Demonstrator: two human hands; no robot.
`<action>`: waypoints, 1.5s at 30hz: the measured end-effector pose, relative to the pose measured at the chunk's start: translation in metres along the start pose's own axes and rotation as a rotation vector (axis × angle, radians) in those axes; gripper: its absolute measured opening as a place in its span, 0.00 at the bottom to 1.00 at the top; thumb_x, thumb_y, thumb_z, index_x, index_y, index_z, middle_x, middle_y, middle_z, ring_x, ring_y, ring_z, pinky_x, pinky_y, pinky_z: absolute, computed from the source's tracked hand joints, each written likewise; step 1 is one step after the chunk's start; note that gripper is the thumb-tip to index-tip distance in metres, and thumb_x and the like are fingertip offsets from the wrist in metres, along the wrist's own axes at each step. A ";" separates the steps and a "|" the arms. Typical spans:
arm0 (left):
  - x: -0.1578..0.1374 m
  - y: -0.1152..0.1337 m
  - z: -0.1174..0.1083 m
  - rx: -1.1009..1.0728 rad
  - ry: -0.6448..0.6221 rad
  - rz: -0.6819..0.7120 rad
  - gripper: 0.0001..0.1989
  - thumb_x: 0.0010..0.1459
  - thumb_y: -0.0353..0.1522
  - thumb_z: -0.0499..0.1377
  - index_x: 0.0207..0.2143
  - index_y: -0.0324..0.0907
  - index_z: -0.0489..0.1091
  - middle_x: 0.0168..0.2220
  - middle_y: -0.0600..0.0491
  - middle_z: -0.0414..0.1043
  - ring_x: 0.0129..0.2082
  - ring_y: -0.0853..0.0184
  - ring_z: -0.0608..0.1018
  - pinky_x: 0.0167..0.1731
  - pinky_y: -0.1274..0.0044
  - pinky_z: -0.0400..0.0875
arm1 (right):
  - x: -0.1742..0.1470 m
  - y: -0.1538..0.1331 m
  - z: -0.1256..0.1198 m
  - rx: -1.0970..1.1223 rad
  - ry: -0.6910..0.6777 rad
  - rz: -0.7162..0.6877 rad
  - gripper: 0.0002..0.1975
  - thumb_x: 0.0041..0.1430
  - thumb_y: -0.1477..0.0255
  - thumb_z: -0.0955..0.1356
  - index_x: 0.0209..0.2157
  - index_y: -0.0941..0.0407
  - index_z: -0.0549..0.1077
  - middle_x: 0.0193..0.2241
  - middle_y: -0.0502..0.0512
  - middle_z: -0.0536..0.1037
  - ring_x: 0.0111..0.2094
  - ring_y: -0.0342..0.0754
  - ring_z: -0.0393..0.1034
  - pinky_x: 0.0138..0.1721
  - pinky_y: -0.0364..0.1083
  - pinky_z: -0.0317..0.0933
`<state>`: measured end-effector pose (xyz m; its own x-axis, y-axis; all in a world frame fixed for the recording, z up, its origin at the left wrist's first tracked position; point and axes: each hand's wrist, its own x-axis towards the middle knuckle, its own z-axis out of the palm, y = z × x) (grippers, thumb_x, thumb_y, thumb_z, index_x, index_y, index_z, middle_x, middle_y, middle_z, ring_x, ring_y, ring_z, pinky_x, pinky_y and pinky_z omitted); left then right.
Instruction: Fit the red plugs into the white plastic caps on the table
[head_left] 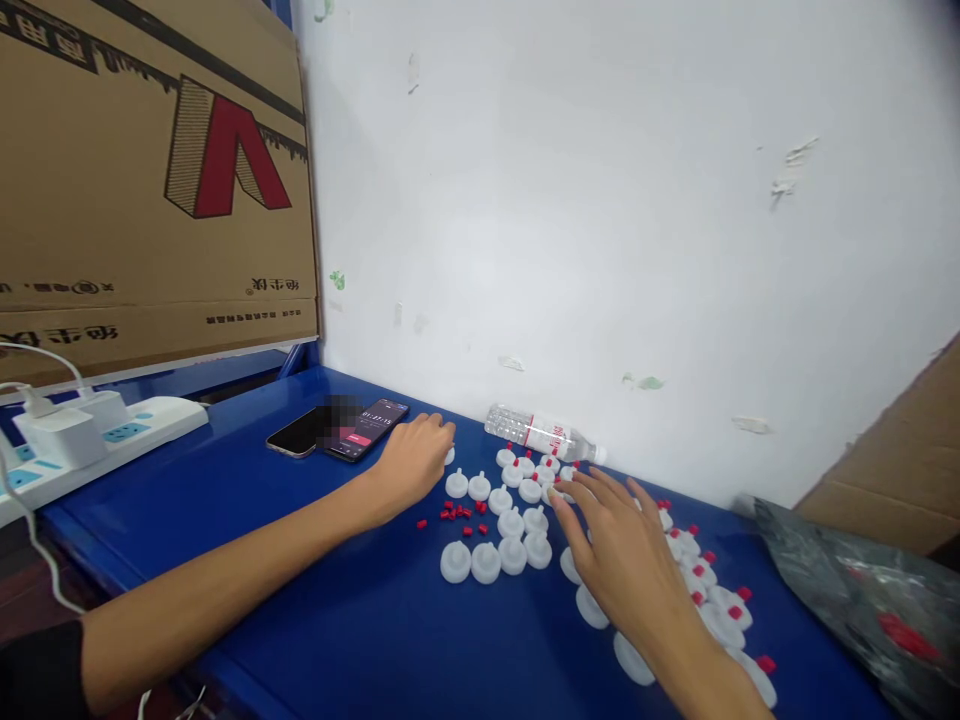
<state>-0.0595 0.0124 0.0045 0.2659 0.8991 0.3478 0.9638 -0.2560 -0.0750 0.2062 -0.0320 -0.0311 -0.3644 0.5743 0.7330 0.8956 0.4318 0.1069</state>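
Observation:
My left hand (414,458) is at the back of the blue table, fingers curled together at a white round cap with a narrow spout (450,456), mostly hidden by the fingers. My right hand (619,535) reaches over the group of caps with its fingers apart; thumb and index tip are by a white cap (549,494). Plain white spout caps (485,563) stand in rows between the hands. Among them lie several small red tips (457,512). White caps with red tips on their spouts (699,571) stand behind and right of my right hand, partly covered by it.
A clear plastic bottle (544,432) lies along the white wall. Two phones (371,428) rest left of my left hand. At far left is a power strip (154,425) with chargers, before a large cardboard box (150,250). A dark plastic bag (847,590) lies on the right.

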 end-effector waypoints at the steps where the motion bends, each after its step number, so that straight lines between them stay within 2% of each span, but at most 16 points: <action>1: 0.000 0.000 0.002 0.005 -0.009 0.005 0.10 0.67 0.27 0.51 0.38 0.37 0.73 0.39 0.42 0.75 0.40 0.56 0.77 0.33 0.73 0.67 | -0.002 0.001 0.002 -0.003 -0.014 0.005 0.15 0.72 0.66 0.60 0.45 0.54 0.77 0.44 0.59 0.82 0.54 0.62 0.72 0.57 0.67 0.57; 7: -0.003 0.001 0.005 0.007 -0.040 0.036 0.12 0.67 0.27 0.51 0.37 0.37 0.75 0.37 0.42 0.75 0.39 0.55 0.77 0.33 0.72 0.68 | -0.007 0.005 0.006 -0.054 -0.074 0.015 0.16 0.72 0.65 0.60 0.44 0.54 0.78 0.40 0.59 0.82 0.49 0.62 0.75 0.54 0.69 0.59; 11: -0.004 0.003 0.003 0.010 -0.043 0.042 0.13 0.68 0.27 0.50 0.36 0.36 0.74 0.37 0.42 0.75 0.39 0.56 0.77 0.33 0.72 0.68 | -0.007 0.009 0.007 -0.151 -0.011 0.032 0.21 0.73 0.64 0.57 0.46 0.58 0.77 0.43 0.68 0.81 0.45 0.64 0.76 0.50 0.67 0.62; 14: -0.004 0.004 0.003 0.016 -0.031 0.037 0.13 0.68 0.27 0.50 0.36 0.36 0.74 0.37 0.42 0.75 0.39 0.56 0.77 0.34 0.72 0.68 | -0.008 0.012 0.006 -0.196 -0.023 0.042 0.21 0.73 0.64 0.57 0.44 0.57 0.78 0.42 0.67 0.82 0.44 0.63 0.77 0.49 0.66 0.63; 18: -0.004 0.007 0.001 0.019 -0.015 0.027 0.14 0.69 0.28 0.50 0.35 0.36 0.74 0.37 0.42 0.75 0.40 0.55 0.77 0.34 0.71 0.69 | -0.006 0.009 -0.002 -0.217 -0.246 0.129 0.22 0.73 0.65 0.56 0.41 0.55 0.80 0.41 0.62 0.82 0.45 0.62 0.77 0.50 0.64 0.62; 20: -0.004 0.009 -0.001 0.018 -0.004 0.025 0.14 0.69 0.29 0.50 0.35 0.36 0.74 0.37 0.42 0.75 0.40 0.55 0.77 0.35 0.70 0.70 | -0.002 0.005 -0.008 -0.222 -0.375 0.183 0.22 0.73 0.65 0.56 0.43 0.54 0.79 0.45 0.62 0.82 0.48 0.61 0.75 0.53 0.64 0.60; 23: -0.005 0.010 -0.003 0.013 0.017 0.027 0.14 0.70 0.29 0.50 0.35 0.37 0.74 0.37 0.43 0.75 0.40 0.55 0.77 0.35 0.69 0.70 | 0.002 0.003 -0.013 -0.263 -0.440 0.229 0.22 0.73 0.65 0.56 0.48 0.55 0.78 0.52 0.65 0.78 0.53 0.61 0.73 0.58 0.63 0.56; 29: -0.005 0.011 -0.002 0.003 0.047 0.038 0.15 0.69 0.30 0.50 0.34 0.38 0.73 0.36 0.44 0.75 0.39 0.55 0.77 0.35 0.69 0.70 | -0.006 0.017 -0.004 -0.296 -0.412 0.166 0.22 0.72 0.65 0.56 0.45 0.57 0.79 0.43 0.67 0.82 0.54 0.67 0.71 0.56 0.67 0.56; 36: -0.007 0.012 -0.001 -0.016 0.083 0.061 0.16 0.70 0.31 0.49 0.34 0.38 0.74 0.35 0.44 0.75 0.39 0.55 0.77 0.33 0.70 0.70 | -0.011 0.022 0.003 -0.240 -0.337 0.173 0.25 0.72 0.61 0.56 0.40 0.57 0.80 0.40 0.66 0.83 0.54 0.69 0.71 0.56 0.72 0.53; 41: -0.007 0.013 0.000 -0.033 0.110 0.078 0.15 0.69 0.31 0.50 0.33 0.38 0.74 0.34 0.44 0.74 0.37 0.55 0.76 0.32 0.70 0.68 | -0.016 0.022 0.006 -0.229 -0.320 0.148 0.21 0.72 0.66 0.57 0.39 0.54 0.80 0.35 0.62 0.83 0.55 0.72 0.70 0.55 0.76 0.51; 45: -0.007 0.012 0.002 -0.055 0.142 0.095 0.15 0.69 0.31 0.50 0.33 0.38 0.74 0.33 0.45 0.73 0.37 0.56 0.76 0.31 0.71 0.67 | -0.007 0.021 -0.001 -0.191 -0.200 0.155 0.21 0.73 0.63 0.57 0.39 0.56 0.78 0.36 0.62 0.83 0.53 0.68 0.72 0.56 0.73 0.53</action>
<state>-0.0496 0.0037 -0.0005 0.3460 0.8120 0.4701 0.9308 -0.3599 -0.0633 0.2275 -0.0275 -0.0334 -0.2459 0.7564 0.6061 0.9692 0.2009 0.1424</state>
